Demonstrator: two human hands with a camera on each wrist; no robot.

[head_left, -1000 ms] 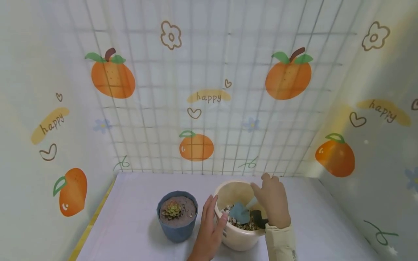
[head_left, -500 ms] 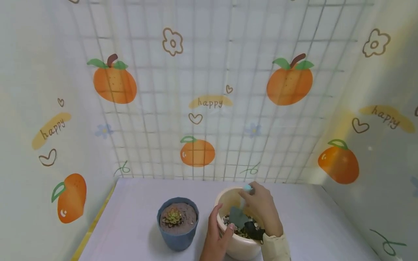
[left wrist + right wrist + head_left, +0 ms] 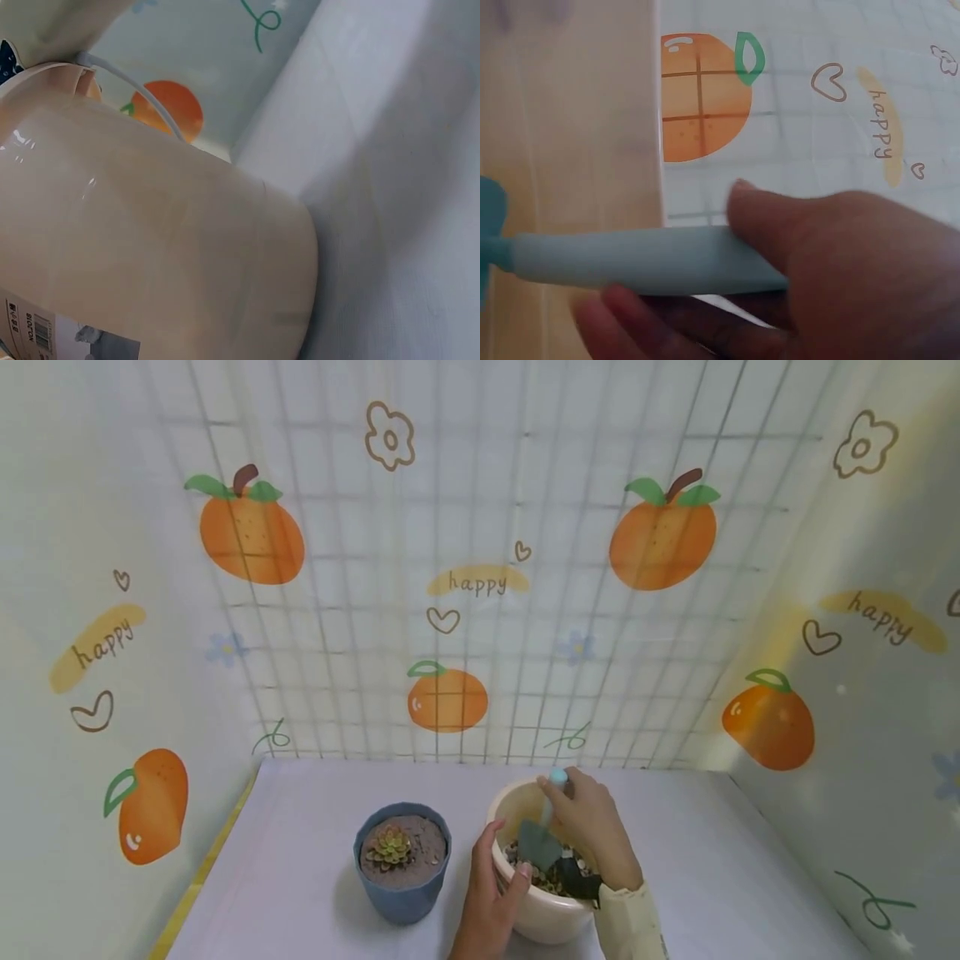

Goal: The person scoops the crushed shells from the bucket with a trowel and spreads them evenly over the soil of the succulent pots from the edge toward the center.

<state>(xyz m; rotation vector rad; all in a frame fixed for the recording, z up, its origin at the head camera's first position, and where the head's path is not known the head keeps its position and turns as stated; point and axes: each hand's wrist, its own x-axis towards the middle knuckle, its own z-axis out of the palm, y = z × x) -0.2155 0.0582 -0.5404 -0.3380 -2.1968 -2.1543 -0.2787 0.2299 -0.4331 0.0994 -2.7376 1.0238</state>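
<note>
In the head view, the right hand point(image 3: 592, 818) grips the pale blue handle of a small trowel point(image 3: 538, 843). The trowel stands nearly upright in a cream flowerpot point(image 3: 551, 922), its blue-grey blade against pebbles and soil point(image 3: 551, 881). The left hand point(image 3: 489, 897) holds the pot at its left front, thumb over the rim. From the right wrist view, the thumb and fingers of the right hand point(image 3: 855, 270) wrap the trowel handle point(image 3: 645, 259) beside the pot wall. The left wrist view has the pot's side point(image 3: 187, 247) with a label; the left hand is hidden there.
A blue pot point(image 3: 405, 893) with a small succulent point(image 3: 390, 847) in soil stands left of the cream pot. A dark object point(image 3: 577, 878) sits by the right wrist over the pot. Behind the white table point(image 3: 300, 827) hangs an orange-printed curtain point(image 3: 480, 635) over a wire grid.
The right hand has moved left over the cream pot, bringing the trowel from a rightward lean to nearly upright. The left hand stays on the pot. The head view has shifted slightly.
</note>
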